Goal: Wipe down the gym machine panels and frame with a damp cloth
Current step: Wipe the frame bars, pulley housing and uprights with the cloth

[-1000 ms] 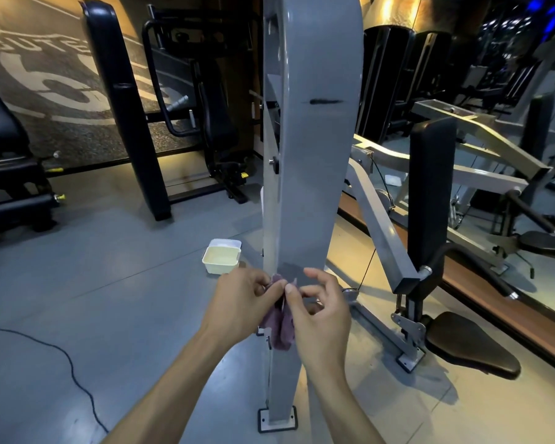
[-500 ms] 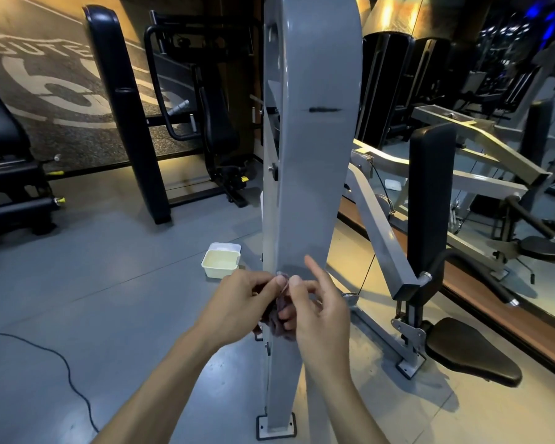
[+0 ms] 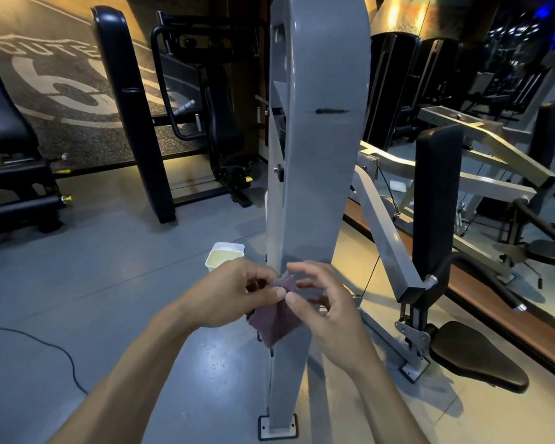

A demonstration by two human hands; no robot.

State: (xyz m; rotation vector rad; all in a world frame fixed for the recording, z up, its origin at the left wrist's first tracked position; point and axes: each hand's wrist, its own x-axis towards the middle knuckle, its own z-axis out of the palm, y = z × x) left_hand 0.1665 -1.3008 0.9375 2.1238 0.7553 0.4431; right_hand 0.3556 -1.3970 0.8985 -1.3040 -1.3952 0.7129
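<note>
A grey floor (image 3: 77, 299) spreads across the gym, with a painted road-sign mural (image 3: 55, 81) on the wall at upper left and black machines (image 3: 205, 123) standing before it. In the middle rises the tall grey upright panel (image 3: 314, 174) of the gym machine, marked by a dark horizontal smear (image 3: 329, 111) high on its face and bolted to the floor by a small foot plate (image 3: 277, 426). To its right a slanted grey frame arm (image 3: 385, 238) runs down toward a black back pad (image 3: 436, 200) and a black seat (image 3: 478, 360), with a mirror (image 3: 510, 155) behind them. On the floor just left of the panel sits a small white tub (image 3: 223, 256) holding pale liquid, and a thin black cable (image 3: 45, 344) curls at far left. Both bare forearms reach in from the bottom edge and meet in front of the lower part of the panel. The left hand (image 3: 228, 296) has its fingers curled, thumb and forefinger pinching the upper edge of a small purple cloth (image 3: 274, 318). The right hand (image 3: 324, 302) pinches the same edge with thumb and a bent finger — its other fingers are spread loosely above. The cloth hangs down between the two hands, in front of the panel's lower left edge; whether it touches the metal cannot be told.
</note>
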